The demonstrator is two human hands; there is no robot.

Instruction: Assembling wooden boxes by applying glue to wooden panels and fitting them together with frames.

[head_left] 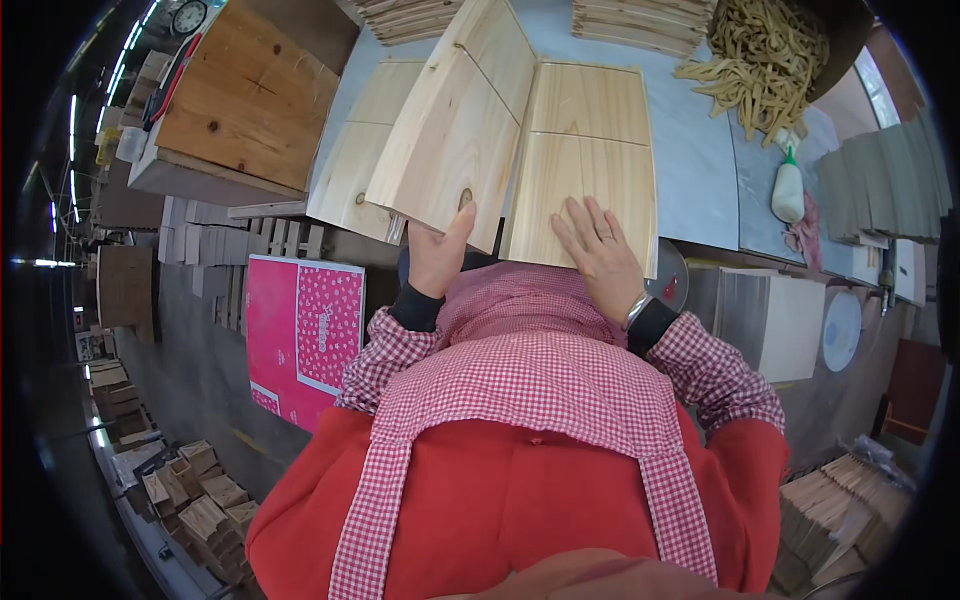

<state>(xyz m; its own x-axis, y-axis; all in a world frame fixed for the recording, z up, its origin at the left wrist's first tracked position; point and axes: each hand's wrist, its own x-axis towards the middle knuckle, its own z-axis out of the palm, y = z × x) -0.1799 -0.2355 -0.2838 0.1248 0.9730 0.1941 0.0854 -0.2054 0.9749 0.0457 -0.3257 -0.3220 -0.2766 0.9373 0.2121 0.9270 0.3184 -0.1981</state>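
Observation:
My left hand (437, 257) grips the near edge of a pale wooden board (440, 150), its thumb beside a dark knot. That board is tilted up, with a thin groove across its far part. My right hand (603, 258) lies flat, fingers apart, on a second grooved wooden board (590, 165) resting on the table. A third pale board (350, 175) lies flat to the left, partly hidden by the raised one. Something small and silvery shows under the raised board by my left hand; what it is I cannot make out.
Stacked boards (640, 25) stand at the table's (695, 180) far side. To the right are a heap of rubber bands (765, 60) and a white squeeze bottle (788, 190) with a green tip. A wooden box (240, 100) stands left, above a pink carton (300, 330).

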